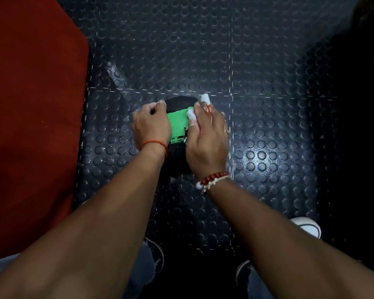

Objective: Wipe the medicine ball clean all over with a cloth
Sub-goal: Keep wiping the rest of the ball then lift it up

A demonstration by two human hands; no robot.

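Observation:
A black medicine ball [180,126] with a green panel lies on the studded floor, in the middle of the view. My left hand [151,126] grips its left side, fingers curled over the top. My right hand [207,139] lies over the ball's right side with a white cloth [204,99] held under its fingers. Only bits of the cloth show, past the fingertips and by the thumb. Both hands hide most of the ball.
The floor is dark rubber tiling [268,147] with round studs. A red mat [30,115] runs along the left. My shoes [158,253] and a white shoe [307,226] are at the bottom, with deep shadow on the right.

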